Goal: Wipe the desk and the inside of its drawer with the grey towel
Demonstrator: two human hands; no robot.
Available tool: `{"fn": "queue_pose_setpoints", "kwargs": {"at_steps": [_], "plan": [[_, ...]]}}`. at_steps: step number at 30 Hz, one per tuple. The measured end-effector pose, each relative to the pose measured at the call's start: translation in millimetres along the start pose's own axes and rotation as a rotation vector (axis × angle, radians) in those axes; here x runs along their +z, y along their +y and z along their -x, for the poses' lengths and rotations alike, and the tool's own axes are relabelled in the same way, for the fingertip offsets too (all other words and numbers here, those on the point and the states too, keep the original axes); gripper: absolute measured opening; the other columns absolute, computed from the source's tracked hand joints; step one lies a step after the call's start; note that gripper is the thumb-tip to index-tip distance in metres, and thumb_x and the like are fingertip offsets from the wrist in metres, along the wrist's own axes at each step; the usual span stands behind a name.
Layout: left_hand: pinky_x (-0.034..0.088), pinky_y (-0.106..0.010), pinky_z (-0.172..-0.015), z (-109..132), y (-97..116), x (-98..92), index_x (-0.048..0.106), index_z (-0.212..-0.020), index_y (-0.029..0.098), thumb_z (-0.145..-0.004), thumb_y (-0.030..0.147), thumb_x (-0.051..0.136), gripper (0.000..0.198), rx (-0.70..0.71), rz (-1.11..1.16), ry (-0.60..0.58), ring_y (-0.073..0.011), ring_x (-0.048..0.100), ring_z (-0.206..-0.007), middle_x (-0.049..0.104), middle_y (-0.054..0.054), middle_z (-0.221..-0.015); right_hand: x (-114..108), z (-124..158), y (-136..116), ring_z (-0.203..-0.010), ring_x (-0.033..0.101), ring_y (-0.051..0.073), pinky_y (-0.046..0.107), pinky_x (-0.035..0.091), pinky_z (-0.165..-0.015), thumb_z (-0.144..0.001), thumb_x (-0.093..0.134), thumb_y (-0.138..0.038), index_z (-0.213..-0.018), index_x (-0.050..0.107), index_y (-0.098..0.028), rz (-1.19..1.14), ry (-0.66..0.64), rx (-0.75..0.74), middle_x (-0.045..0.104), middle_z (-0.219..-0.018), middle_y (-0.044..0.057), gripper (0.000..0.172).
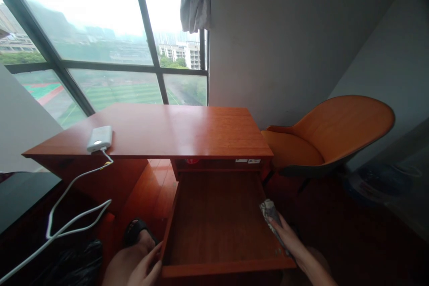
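Note:
A wooden drawer is pulled out below the reddish desk top, and its bottom is bare apart from small marks near the front right corner. My left hand is at the drawer's front left corner, fingers closed against its outer side. At the right side, my right hand grips a crumpled grey patterned cloth, which lies along the drawer's right wall. Part of the cloth hangs below that hand.
A white device with a white cable sits on the desk at left. An orange chair stands right of the desk. A black plastic bag lies lower left. Small items sit in the shelf above the drawer.

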State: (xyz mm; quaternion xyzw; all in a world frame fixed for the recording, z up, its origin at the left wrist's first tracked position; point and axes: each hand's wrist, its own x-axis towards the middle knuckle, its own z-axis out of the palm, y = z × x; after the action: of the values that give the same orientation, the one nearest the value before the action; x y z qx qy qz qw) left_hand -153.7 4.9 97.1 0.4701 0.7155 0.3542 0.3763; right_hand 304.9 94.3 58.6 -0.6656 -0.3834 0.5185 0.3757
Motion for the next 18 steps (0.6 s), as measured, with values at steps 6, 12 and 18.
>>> {"fn": "queue_pose_setpoints", "kwargs": {"at_steps": [6, 12, 18], "plan": [[0.052, -0.035, -0.091, -2.7, -5.5, 0.7, 0.069, -0.105, 0.017, -0.065, 0.044, 0.061, 0.049, -0.048, 0.039, -0.051, -0.0297, 0.063, -0.106, 0.071, -0.006, -0.108, -3.2, -0.5, 0.8, -0.127, 0.047, 0.026, 0.038, 0.030, -0.110, -0.070, 0.057, -0.060, -0.135, 0.038, -0.021, 0.038, -0.030, 0.053, 0.052, -0.138, 0.009, 0.078], [0.050, -0.035, -0.094, -1.5, -11.4, 2.4, 0.068, -0.110, 0.015, -0.067, 0.041, 0.059, 0.051, -0.046, 0.045, -0.061, -0.0287, 0.062, -0.108, 0.069, -0.008, -0.114, 2.6, -37.7, -16.9, -0.128, 0.046, 0.026, 0.039, 0.032, -0.109, -0.072, 0.053, -0.059, -0.133, 0.042, -0.021, 0.132, -0.021, 0.000, 0.052, -0.137, 0.010, 0.073], [0.042, -0.039, -0.103, 0.7, -9.9, 5.6, 0.068, -0.109, 0.014, -0.068, 0.039, 0.058, 0.049, -0.020, -0.006, -0.021, -0.0296, 0.058, -0.115, 0.066, -0.010, -0.119, 18.0, -94.8, -41.0, -0.114, 0.058, 0.028, 0.041, 0.042, -0.099, -0.073, 0.052, -0.049, -0.120, 0.055, -0.017, 0.203, 0.031, -0.212, 0.062, -0.124, 0.013, 0.057]]}}
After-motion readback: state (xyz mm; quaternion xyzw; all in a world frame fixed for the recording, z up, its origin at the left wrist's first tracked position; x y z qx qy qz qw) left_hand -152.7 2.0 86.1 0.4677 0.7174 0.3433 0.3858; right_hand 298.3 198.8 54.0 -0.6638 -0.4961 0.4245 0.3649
